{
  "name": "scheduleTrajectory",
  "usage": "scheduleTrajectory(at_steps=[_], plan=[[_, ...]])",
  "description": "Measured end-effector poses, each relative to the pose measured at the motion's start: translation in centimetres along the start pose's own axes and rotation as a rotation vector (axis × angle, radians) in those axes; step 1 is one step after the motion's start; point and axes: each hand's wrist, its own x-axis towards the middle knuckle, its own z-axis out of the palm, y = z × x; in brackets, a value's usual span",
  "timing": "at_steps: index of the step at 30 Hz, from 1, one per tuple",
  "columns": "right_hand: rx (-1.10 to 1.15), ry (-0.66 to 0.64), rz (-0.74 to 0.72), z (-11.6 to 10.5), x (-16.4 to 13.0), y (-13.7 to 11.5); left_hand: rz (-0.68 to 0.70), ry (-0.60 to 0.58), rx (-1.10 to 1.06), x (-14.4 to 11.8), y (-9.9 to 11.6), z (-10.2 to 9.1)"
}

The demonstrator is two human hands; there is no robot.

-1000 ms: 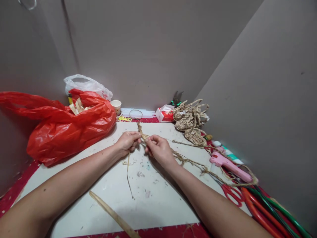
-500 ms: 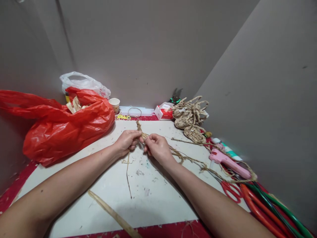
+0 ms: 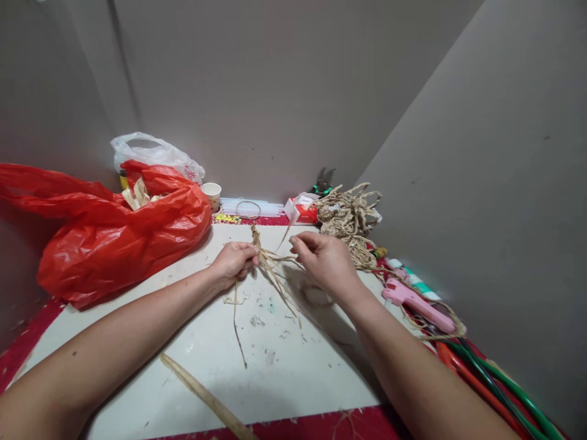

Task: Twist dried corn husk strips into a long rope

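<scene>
Left hand (image 3: 233,261): fingers pressed together on a braid (image 3: 257,237) of dry straw, held just above the board (image 3: 275,366).
Right hand (image 3: 326,261): thumb and forefinger pinched one thin strand (image 3: 286,235) that rose from the braid; the other fingers curled loosely.
Braid: short, twisted, tan, fraying below the left hand into flat loose strands (image 3: 275,278) that fanned toward the board.
Board: white, scuffed, flecked with scraps; red patterned cloth showed at its edges.
Strip (image 3: 206,397): long, flat, pale, lying on the near board.
Bag (image 3: 119,232): red, crinkled, glossy plastic, left of the hands; straw strips poked from its mouth.
Cup (image 3: 213,195): small paper one, beside the bag.
Woven pieces (image 3: 348,217): coarse rope loops heaped behind the right hand.
Glue gun (image 3: 415,302): pink, smooth, near the right forearm.
Walls: plain grey, enclosing the corner.
</scene>
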Motion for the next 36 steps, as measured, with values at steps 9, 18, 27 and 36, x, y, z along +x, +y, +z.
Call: scheduleTrajectory(at_steps=[9,18,27,36], plan=[[-0.036,0.364,-0.245,-0.4,0.6,-2.5,-0.003,-0.042,0.016,0.1,-0.2,-0.3],[0.016,-0.374,-0.037,2.0,2.0,-1.5,0.027,-0.027,0.059,-0.4,-0.1,-0.3],[0.172,-0.574,-0.078,3.3,1.7,0.3,0.017,-0.018,0.085,-0.3,-0.3,-0.3],[-0.138,-0.484,-0.134,2.3,1.1,-1.2,0.076,0.048,0.176,-0.4,-0.7,0.0]])
